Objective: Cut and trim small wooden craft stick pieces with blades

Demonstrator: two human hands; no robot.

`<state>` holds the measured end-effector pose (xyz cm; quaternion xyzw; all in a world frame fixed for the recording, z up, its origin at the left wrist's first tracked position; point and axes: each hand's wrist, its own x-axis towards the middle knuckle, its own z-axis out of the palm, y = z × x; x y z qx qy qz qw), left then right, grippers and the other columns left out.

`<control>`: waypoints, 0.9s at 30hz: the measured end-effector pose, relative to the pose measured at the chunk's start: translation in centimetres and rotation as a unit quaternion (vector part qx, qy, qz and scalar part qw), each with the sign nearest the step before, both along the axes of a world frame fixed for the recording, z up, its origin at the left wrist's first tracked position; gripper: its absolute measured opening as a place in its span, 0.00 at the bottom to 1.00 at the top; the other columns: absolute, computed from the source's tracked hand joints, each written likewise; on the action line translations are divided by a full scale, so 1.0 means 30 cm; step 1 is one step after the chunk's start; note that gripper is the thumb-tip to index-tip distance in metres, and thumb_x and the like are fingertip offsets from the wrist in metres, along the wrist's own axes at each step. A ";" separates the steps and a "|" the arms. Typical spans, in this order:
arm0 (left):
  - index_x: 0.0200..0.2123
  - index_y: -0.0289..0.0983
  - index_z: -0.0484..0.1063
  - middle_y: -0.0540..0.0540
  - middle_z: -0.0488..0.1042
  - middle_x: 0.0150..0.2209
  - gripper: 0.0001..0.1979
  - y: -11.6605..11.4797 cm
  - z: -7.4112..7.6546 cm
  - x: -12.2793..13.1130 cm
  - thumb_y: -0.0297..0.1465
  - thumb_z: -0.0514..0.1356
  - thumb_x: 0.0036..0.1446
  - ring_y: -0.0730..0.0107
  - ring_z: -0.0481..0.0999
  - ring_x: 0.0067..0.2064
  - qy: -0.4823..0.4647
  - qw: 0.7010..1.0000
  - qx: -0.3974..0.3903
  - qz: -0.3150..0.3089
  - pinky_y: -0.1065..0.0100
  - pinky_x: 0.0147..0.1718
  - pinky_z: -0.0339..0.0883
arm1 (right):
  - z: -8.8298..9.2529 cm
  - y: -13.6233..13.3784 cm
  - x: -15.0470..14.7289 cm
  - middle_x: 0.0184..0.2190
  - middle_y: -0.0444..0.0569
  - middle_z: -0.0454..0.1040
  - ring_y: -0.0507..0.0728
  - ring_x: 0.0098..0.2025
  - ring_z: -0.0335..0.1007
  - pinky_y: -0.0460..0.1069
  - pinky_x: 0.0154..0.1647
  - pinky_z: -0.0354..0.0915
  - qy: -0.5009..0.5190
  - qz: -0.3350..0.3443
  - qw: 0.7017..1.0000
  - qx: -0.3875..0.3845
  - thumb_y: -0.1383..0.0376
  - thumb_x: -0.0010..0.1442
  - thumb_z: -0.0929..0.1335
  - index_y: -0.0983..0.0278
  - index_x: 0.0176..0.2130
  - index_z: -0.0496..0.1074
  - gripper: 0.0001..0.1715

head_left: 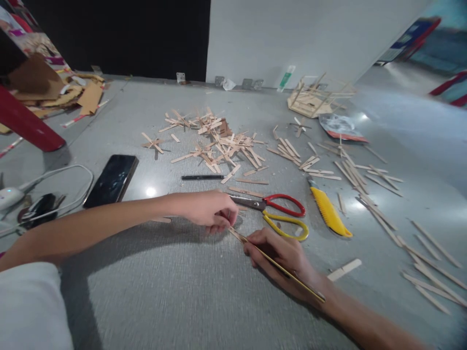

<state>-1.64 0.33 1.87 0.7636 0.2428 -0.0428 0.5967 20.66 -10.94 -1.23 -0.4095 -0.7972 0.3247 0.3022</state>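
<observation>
My left hand is closed, its fingertips pinching one end of a small flat wooden stick. My right hand comes in from the lower right and grips a slim yellow and dark pencil in a writing hold. Its front end is at the stick; whether the point touches the wood is hidden by the fingers. Just beyond both hands lie scissors with one red and one yellow handle, blades under or behind my left hand. A black pen rests farther off.
A heap of cut wooden sticks spreads beyond the pen. To the right are a yellow cutter and longer sticks. A phone and white cable lie left; a wooden stick frame stands at the back.
</observation>
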 end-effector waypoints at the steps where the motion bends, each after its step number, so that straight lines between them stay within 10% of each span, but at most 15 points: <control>1: 0.30 0.36 0.66 0.52 0.71 0.24 0.08 0.000 0.002 0.000 0.21 0.57 0.61 0.73 0.75 0.24 0.000 1.000 0.005 -0.001 0.74 0.23 0.67 | 0.000 0.000 0.000 0.23 0.42 0.73 0.49 0.21 0.67 0.43 0.21 0.63 0.004 0.001 1.000 0.000 0.66 0.69 0.64 0.62 0.36 0.67 0.06; 27: 0.29 0.36 0.66 0.52 0.71 0.24 0.09 -0.006 0.015 0.004 0.18 0.55 0.60 0.74 0.74 0.24 0.015 1.000 0.007 0.006 0.74 0.23 0.66 | -0.005 -0.001 0.006 0.26 0.45 0.77 0.49 0.23 0.70 0.43 0.23 0.65 -0.034 -0.015 0.997 0.061 0.68 0.66 0.65 0.61 0.34 0.69 0.08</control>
